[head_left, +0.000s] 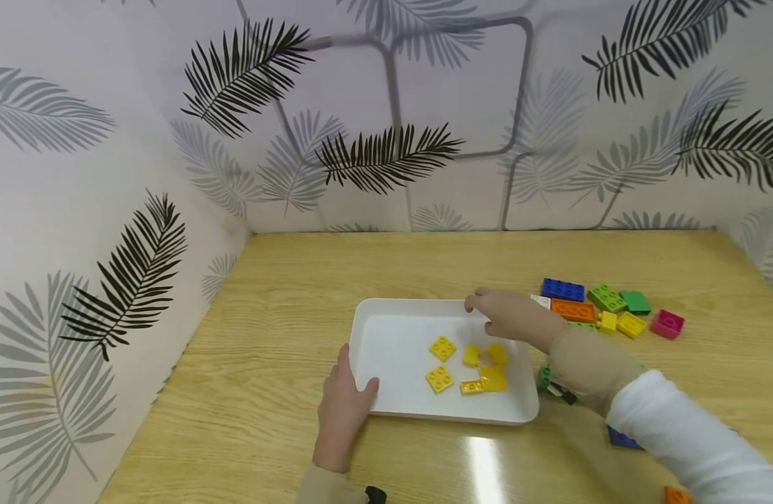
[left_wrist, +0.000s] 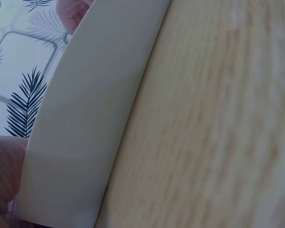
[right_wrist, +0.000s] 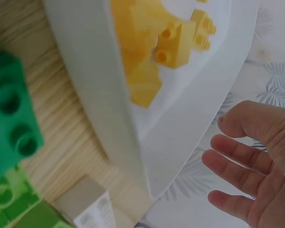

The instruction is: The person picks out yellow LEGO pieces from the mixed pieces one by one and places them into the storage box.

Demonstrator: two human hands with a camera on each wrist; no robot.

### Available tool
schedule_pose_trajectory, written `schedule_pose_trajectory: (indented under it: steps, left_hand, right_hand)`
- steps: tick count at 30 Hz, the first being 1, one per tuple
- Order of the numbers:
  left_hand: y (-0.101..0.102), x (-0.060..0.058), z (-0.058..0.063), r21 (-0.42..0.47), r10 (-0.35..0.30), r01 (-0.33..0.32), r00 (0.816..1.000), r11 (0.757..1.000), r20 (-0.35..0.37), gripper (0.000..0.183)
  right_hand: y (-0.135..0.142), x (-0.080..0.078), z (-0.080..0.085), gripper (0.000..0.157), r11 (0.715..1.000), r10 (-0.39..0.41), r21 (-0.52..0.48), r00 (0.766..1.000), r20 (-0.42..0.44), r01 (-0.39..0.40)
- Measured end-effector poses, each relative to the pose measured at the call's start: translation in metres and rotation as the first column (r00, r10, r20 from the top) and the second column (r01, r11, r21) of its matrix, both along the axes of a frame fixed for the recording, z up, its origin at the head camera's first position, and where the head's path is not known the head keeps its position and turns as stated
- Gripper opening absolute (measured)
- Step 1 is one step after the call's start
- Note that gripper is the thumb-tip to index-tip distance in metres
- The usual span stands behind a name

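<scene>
A shallow white tray [head_left: 393,357] sits on the wooden table with several yellow toy bricks [head_left: 440,379] lying in its middle and right part. At the tray's left end, my left hand [head_left: 347,392] grips the wall near the front corner, thumb over the rim and fingers along the outside. My right hand [head_left: 509,316] hovers over the far right rim. In the right wrist view its fingers [right_wrist: 232,166] are spread and loosely bent, holding nothing. Yellow bricks [right_wrist: 175,45] show inside the tray there, beyond its wall.
Right of the tray lie loose bricks: blue [head_left: 563,289], orange [head_left: 573,310], green [head_left: 607,298] and pink [head_left: 667,324]. Another blue brick [head_left: 622,438] is partly hidden by the right sleeve. An orange brick [head_left: 676,495] lies at the near edge. Leaf-patterned wall covering [head_left: 449,189] stands behind the table.
</scene>
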State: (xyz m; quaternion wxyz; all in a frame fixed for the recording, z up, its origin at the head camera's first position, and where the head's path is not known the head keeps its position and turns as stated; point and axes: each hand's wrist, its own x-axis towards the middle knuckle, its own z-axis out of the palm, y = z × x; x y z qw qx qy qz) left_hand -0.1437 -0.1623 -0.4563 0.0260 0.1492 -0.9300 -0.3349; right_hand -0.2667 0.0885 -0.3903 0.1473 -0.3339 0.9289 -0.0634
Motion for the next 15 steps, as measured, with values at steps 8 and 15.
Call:
schedule_pose_trajectory:
  steps: [8,15]
  left_hand:
    - [0.001,0.001,0.003,-0.009,-0.006,0.006,1.000,1.000,0.004,0.071]
    - [0.002,0.002,0.005,-0.016,-0.008,0.008,1.000,1.000,0.010,0.071]
  right_hand:
    - [0.027,-0.005,0.007,0.032,0.995,-0.096,0.013,0.995,0.023,0.096]
    - [0.056,-0.009,0.009,0.032,0.994,-0.103,-0.030,0.994,-0.035,0.102]
